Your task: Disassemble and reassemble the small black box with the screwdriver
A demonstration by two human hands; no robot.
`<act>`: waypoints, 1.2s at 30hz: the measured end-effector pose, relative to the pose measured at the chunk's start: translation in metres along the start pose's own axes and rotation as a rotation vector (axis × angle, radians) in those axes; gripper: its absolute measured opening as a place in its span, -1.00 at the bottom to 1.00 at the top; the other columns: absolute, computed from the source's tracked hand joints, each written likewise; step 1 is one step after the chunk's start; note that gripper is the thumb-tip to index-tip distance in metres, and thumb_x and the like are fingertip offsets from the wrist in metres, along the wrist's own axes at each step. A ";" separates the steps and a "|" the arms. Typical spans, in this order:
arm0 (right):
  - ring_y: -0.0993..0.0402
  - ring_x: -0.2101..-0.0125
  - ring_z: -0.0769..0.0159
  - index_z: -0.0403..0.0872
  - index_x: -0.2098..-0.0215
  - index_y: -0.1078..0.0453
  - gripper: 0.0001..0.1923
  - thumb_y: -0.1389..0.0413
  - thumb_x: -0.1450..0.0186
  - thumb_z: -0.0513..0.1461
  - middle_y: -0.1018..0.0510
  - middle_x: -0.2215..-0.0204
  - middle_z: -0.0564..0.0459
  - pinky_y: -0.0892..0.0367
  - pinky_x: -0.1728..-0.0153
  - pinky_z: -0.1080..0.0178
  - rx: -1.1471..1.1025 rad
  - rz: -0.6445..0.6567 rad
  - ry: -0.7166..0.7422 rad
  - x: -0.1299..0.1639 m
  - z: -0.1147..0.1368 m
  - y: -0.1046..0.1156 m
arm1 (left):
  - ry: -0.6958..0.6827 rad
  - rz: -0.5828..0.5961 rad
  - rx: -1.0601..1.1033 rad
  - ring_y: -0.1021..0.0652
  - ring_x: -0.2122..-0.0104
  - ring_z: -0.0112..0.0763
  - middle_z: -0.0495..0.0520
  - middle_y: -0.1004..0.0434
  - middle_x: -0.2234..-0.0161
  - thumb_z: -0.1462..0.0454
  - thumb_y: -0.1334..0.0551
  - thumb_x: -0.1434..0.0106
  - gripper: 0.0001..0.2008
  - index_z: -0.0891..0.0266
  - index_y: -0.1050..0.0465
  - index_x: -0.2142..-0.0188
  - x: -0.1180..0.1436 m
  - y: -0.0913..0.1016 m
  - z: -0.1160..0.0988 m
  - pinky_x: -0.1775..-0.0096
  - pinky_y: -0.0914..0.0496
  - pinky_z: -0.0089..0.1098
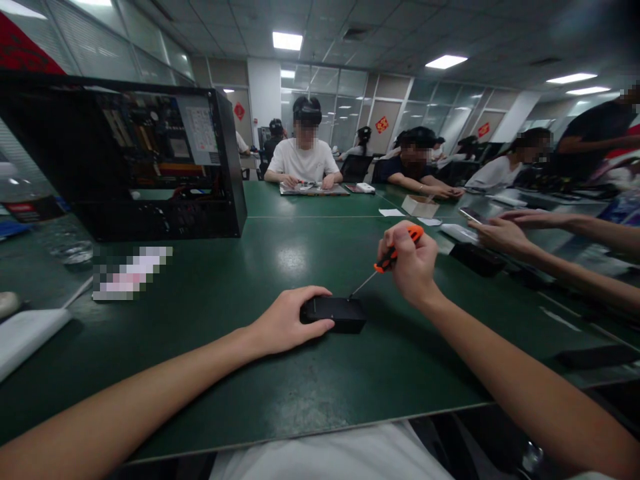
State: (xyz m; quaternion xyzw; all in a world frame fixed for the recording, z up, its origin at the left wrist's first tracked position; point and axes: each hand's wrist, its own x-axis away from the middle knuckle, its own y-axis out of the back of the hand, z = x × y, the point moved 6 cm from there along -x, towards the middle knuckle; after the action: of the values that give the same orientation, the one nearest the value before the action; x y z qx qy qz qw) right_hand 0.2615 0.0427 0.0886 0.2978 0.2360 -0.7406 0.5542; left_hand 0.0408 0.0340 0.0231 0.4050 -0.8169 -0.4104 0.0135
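So we had a small matte black box (334, 313), flat and rectangular, sitting on the smooth green surface (250, 387) pretty much dead centre. Our left hand (287, 322) was clamped on its 9 o'clock end, thumb along the near side. Our right hand (413, 263) was fisted tight around an orange-and-black screwdriver (393, 257) up at 2 o'clock of the box, its thin metal shaft slanting down, tip touching the box top near the 1 o'clock corner. A boxy open computer case (150, 160) stood way off at 10 o'clock, and a co-worker's hands (500, 233) rested at 3 o'clock.
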 end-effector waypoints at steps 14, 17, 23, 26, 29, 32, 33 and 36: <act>-0.31 0.55 0.41 -0.02 0.42 -0.33 -0.57 -0.13 -0.36 0.12 -0.37 0.57 0.15 -0.28 0.49 0.29 0.116 0.143 0.032 -0.003 0.001 -0.006 | 0.047 0.012 0.026 -0.62 0.21 -0.25 0.05 -0.66 0.14 0.14 -0.37 -0.27 -0.64 0.23 -0.55 -0.02 0.000 0.000 0.000 0.16 -0.42 -0.34; -0.33 0.50 0.42 -0.01 0.18 -0.41 -0.69 -0.19 -0.35 0.05 -0.38 0.45 0.16 -0.31 0.46 0.30 0.129 0.177 0.047 -0.004 0.002 -0.008 | 0.077 0.019 0.050 -0.62 0.20 -0.25 0.04 -0.67 0.14 0.14 -0.36 -0.27 -0.64 0.23 -0.56 -0.02 0.000 0.000 0.000 0.16 -0.42 -0.33; -0.38 0.52 0.46 0.07 0.03 -0.25 -0.53 -0.36 -0.21 -0.09 -0.43 0.41 0.23 -0.37 0.49 0.35 0.048 0.090 0.172 0.001 0.012 -0.011 | 0.140 0.019 0.090 -0.61 0.21 -0.25 0.02 -0.67 0.16 0.14 -0.36 -0.26 -0.64 0.20 -0.57 -0.02 0.001 -0.001 -0.001 0.16 -0.40 -0.34; -0.44 0.50 0.46 0.07 0.07 -0.29 -0.60 -0.34 -0.23 -0.11 -0.47 0.39 0.21 -0.45 0.47 0.35 0.023 0.118 0.173 0.002 0.014 -0.015 | 0.137 0.027 0.093 -0.61 0.19 -0.23 0.03 -0.67 0.14 0.12 -0.35 -0.27 -0.63 0.20 -0.57 -0.03 0.002 -0.001 -0.001 0.17 -0.40 -0.34; -0.52 0.46 0.42 0.07 0.00 -0.39 -0.59 -0.34 -0.23 -0.07 -0.47 0.33 0.18 -0.56 0.40 0.29 0.017 0.178 0.083 0.001 0.012 -0.017 | 0.140 0.025 0.089 -0.61 0.19 -0.22 0.04 -0.67 0.13 0.12 -0.35 -0.27 -0.62 0.20 -0.56 -0.03 0.002 -0.001 0.000 0.17 -0.40 -0.33; -0.54 0.42 0.40 0.08 -0.11 -0.43 -0.51 -0.33 -0.24 -0.07 -0.45 0.34 0.17 -0.59 0.33 0.26 0.049 0.189 0.025 0.001 0.009 -0.016 | 0.141 0.017 0.089 -0.60 0.20 -0.24 0.05 -0.67 0.15 0.13 -0.35 -0.27 -0.62 0.22 -0.56 -0.03 0.001 -0.001 0.000 0.17 -0.40 -0.34; -0.54 0.41 0.40 0.09 -0.17 -0.40 -0.46 -0.32 -0.26 -0.06 -0.45 0.34 0.17 -0.60 0.32 0.26 0.056 0.186 0.024 0.001 0.008 -0.015 | 0.139 0.016 0.090 -0.60 0.21 -0.24 0.05 -0.67 0.15 0.13 -0.35 -0.27 -0.63 0.22 -0.56 -0.03 0.001 -0.001 -0.001 0.17 -0.40 -0.34; -0.53 0.40 0.38 0.12 -0.32 -0.25 -0.39 -0.24 -0.34 -0.05 -0.52 0.31 0.14 -0.59 0.31 0.24 0.038 0.217 0.054 0.003 0.004 -0.017 | 0.135 0.013 0.081 -0.61 0.20 -0.25 0.05 -0.67 0.14 0.14 -0.35 -0.26 -0.63 0.22 -0.56 -0.03 0.002 -0.001 -0.001 0.16 -0.39 -0.34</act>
State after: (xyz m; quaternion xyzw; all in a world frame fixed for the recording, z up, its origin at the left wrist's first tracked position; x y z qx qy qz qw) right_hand 0.2443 0.0424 0.0897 0.3522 0.2031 -0.6723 0.6187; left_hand 0.0409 0.0316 0.0228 0.4266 -0.8328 -0.3484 0.0550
